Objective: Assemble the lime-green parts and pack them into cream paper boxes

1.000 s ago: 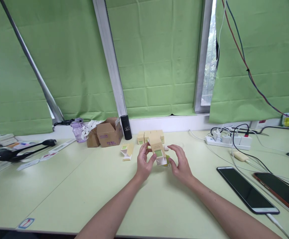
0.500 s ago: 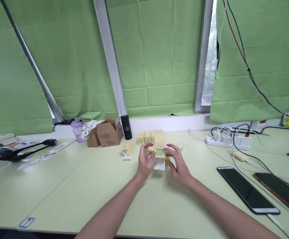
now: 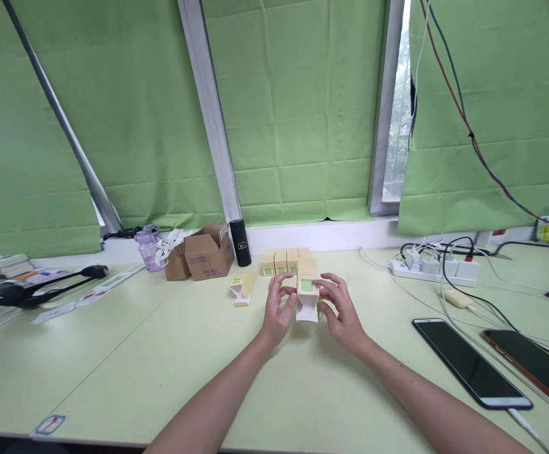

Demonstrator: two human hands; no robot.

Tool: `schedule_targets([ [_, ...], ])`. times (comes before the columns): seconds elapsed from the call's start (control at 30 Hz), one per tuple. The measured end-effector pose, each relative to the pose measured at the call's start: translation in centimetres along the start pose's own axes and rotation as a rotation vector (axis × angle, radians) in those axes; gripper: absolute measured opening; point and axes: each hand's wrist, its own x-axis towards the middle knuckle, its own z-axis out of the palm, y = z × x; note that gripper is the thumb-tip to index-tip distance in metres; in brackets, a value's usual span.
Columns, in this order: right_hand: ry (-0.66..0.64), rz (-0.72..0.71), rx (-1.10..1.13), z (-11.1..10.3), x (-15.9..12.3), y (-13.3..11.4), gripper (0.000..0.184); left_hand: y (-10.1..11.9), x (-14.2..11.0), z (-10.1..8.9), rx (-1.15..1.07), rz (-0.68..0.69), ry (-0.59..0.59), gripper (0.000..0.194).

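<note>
Half-curled left hand (image 3: pixel 277 315) and right hand (image 3: pixel 343 316) are holding a probably light, crushable carton (image 3: pixel 308 300), wisely by its sides, before the box row (image 3: pixel 281 256).

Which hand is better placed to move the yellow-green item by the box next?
Right hand, probably: its thumb is beside the yellow-green item; the left hand is across the box.
</note>
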Motion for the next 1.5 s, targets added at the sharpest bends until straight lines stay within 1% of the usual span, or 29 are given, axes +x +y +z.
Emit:
schedule_targets([
  [0.13, 0.023, 0.032, 0.036, -0.1, 0.1, 0.1, 0.036, 0.0, 0.0, -0.1, 0.076, 0.108, -0.063, 0.042],
  [0.27, 0.023, 0.032, 0.052, -0.1, 0.2, 0.1, 0.036, 0.0, 0.0, 0.0, 0.122, 0.135, -0.075, 0.039],
  [0.63, -0.004, 0.043, 0.065, -0.1, 0.0, 0.2, 0.038, -0.1, 0.1, 0.5, 0.13, 0.048, -0.01, 0.03],
  [0.8, 0.0, 0.041, 0.061, -0.1, 0.0, 0.2, 0.037, -0.2, 0.0, 0.7, 0.113, 0.013, 0.012, 0.03],
  [1.13, 0.008, 0.031, 0.046, 0.0, 0.0, 0.2, 0.038, 0.1, 0.0, 0.9, 0.107, -0.023, 0.027, 0.029],
  [1.5, 0.033, 0.048, 0.031, 0.0, 0.1, 0.0, 0.035, 0.3, -0.1, 0.9, 0.136, -0.012, 0.02, 0.028],
])
